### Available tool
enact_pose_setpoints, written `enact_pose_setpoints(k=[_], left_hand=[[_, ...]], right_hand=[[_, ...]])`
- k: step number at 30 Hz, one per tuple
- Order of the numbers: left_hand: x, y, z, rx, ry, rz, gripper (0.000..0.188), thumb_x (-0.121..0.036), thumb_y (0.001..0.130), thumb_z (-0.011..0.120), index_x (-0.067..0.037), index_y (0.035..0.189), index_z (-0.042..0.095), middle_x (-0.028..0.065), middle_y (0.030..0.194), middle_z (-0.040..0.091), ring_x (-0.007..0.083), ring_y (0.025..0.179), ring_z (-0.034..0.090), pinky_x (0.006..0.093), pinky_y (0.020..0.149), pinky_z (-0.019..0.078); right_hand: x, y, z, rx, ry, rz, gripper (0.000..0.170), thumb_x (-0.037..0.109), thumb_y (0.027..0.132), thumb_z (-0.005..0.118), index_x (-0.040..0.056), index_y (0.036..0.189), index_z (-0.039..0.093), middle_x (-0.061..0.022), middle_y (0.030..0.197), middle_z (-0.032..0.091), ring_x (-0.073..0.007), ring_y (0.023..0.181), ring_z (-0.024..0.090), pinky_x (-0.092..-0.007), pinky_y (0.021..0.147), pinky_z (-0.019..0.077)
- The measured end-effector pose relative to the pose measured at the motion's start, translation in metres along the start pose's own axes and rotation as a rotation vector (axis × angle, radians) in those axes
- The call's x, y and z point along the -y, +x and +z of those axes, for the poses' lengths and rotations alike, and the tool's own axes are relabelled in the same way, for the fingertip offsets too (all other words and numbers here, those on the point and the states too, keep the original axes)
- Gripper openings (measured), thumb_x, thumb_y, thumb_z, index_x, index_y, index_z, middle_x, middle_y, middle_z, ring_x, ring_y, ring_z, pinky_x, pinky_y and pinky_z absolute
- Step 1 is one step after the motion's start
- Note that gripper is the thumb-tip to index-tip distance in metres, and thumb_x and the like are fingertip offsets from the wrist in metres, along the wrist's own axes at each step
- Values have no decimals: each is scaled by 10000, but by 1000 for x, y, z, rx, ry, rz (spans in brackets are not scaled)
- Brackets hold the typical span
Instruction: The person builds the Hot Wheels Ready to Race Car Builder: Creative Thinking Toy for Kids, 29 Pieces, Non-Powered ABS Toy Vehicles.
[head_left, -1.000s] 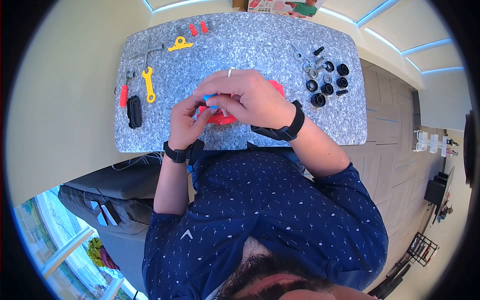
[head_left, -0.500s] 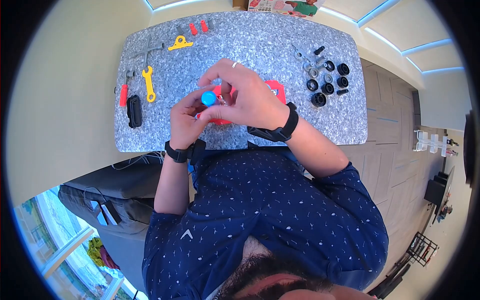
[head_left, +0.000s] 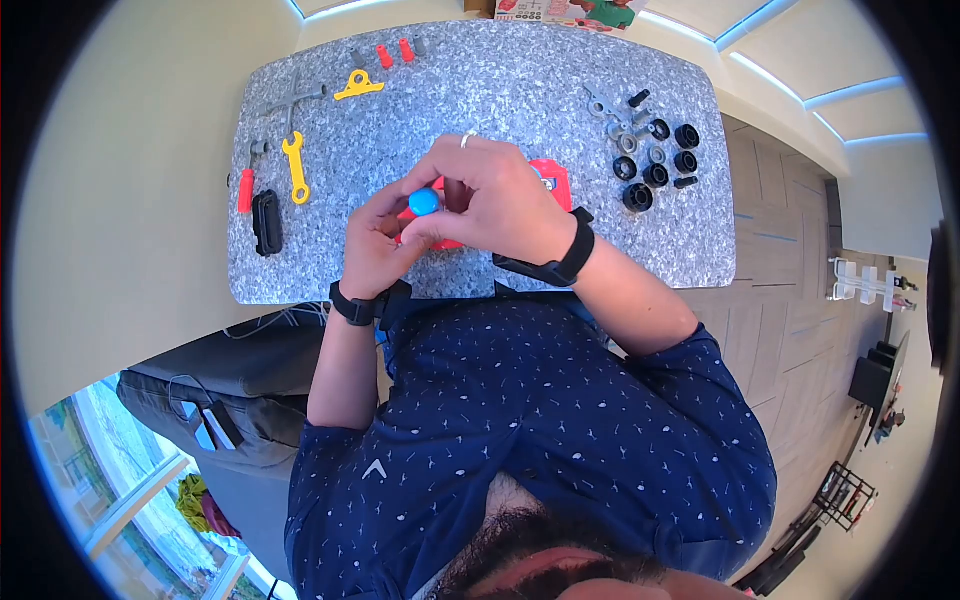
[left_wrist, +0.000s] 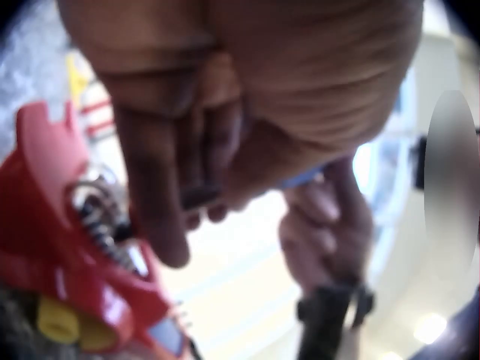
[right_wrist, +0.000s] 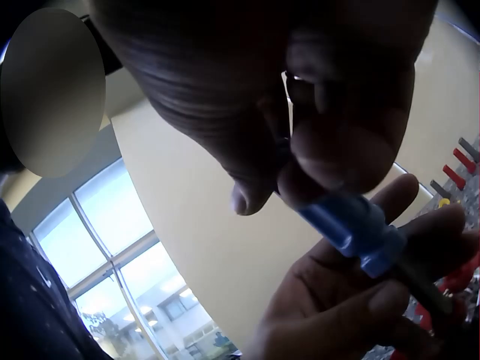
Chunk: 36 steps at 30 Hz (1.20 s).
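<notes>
A toy screwdriver with a blue handle (head_left: 424,202) stands steeply over a red toy vehicle (head_left: 555,180), its round handle end facing up. My right hand (head_left: 505,195) pinches the handle between thumb and fingers. Below it, the left hand (head_left: 375,240) curls its thumb and fingers about the dark shaft (right_wrist: 424,289), as the right wrist view shows. Coiled silver engine parts (left_wrist: 105,225) sit in the red body in the left wrist view. The shaft's tip is hidden among the fingers and the vehicle.
On the table's left lie a yellow wrench (head_left: 296,168), a grey cross wrench (head_left: 293,102), a red-handled tool (head_left: 246,190) and a black part (head_left: 267,224). A yellow bracket (head_left: 358,87) is farther back. Several black wheels (head_left: 655,176) and grey pieces (head_left: 627,143) lie right.
Half a second ago the right fingers had spread off the blue handle; now they have closed around it again. The handle, mostly covered at first, now shows its round end.
</notes>
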<state>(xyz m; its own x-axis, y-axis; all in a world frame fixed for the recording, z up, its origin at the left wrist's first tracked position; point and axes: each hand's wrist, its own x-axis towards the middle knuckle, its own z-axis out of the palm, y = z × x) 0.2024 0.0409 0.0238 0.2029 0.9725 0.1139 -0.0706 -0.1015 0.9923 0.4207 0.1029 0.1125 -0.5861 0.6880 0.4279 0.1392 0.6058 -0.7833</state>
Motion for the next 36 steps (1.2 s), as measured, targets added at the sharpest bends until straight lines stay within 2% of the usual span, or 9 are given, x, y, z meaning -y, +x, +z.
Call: enact_pose_setpoints(k=[7, 13, 16, 19, 22, 25, 28, 31, 36], left_hand=[[10, -2, -13, 55, -4, -64, 535, -6, 982, 831, 20, 1481, 639, 124, 1327, 761, 209, 1184, 767, 383, 1010, 652], [5, -2, -6, -62, -13, -42, 513, -8, 978, 840, 13, 1458, 660, 123, 1331, 759, 197, 1180, 765, 357, 991, 654], [10, -3, -13, 0, -13, -154, 536, -28, 944, 885, 17, 1433, 671, 123, 1334, 756, 192, 1239, 739, 373, 1025, 645], [3, 2, -5, -63, 116, 59, 613, -97, 860, 959, -22, 1409, 695, 96, 1238, 789, 250, 1203, 760, 442, 1044, 619], [-27, 24, 3, -47, 800, 386, 653, -160, 765, 995, -68, 1354, 729, 96, 1187, 792, 343, 1115, 767, 519, 1039, 564], [6, 24, -3, 90, 626, 98, 659, -222, 711, 1005, -105, 1308, 751, 109, 1236, 775, 404, 1127, 722, 531, 1028, 514], [20, 18, -3, 42, 606, 2, 608, -249, 727, 1004, -119, 1270, 763, 109, 1314, 759, 369, 1240, 690, 509, 1068, 482], [27, 17, -4, 21, 628, 9, 594, -301, 749, 998, -133, 1268, 763, 97, 1289, 762, 364, 1267, 671, 518, 1105, 450], [25, 18, -4, 17, 649, 25, 572, -345, 776, 986, -141, 1261, 761, 87, 1262, 760, 360, 1244, 675, 526, 1120, 433]], right_hand=[[-12, 5, 7, -14, 23, -158, 438, 233, 788, 1002, 91, 1143, 789, -50, 972, 757, -144, 786, 724, -309, 667, 585], [13, 5, -9, 98, 64, 230, 383, 127, 871, 917, 104, 1237, 804, -86, 1103, 816, -229, 907, 781, -333, 755, 620], [-5, 4, -1, 76, 83, -84, 365, 77, 897, 877, 125, 1252, 812, -85, 1180, 826, -261, 931, 790, -338, 783, 624], [2, 4, -7, 118, 62, -53, 367, 68, 895, 871, 132, 1251, 812, -69, 1183, 828, -257, 940, 791, -354, 793, 629], [4, 4, -6, 105, 101, -26, 378, 60, 888, 870, 143, 1253, 815, -54, 1204, 830, -263, 977, 789, -369, 823, 629], [-6, 2, -4, 106, 49, -56, 379, 57, 881, 872, 146, 1245, 817, -51, 1228, 828, -259, 975, 786, -364, 829, 626], [-9, 1, -3, 85, 62, -78, 367, 70, 878, 877, 149, 1232, 819, -50, 1186, 825, -259, 949, 776, -359, 815, 615], [-2, 2, -8, 129, 74, -2, 350, 126, 859, 862, 143, 1205, 810, -98, 1081, 796, -345, 963, 756, -438, 853, 599], [-4, 0, -2, 76, 21, -47, 316, 141, 858, 902, 144, 1160, 807, -55, 1031, 767, -286, 914, 725, -397, 800, 570]])
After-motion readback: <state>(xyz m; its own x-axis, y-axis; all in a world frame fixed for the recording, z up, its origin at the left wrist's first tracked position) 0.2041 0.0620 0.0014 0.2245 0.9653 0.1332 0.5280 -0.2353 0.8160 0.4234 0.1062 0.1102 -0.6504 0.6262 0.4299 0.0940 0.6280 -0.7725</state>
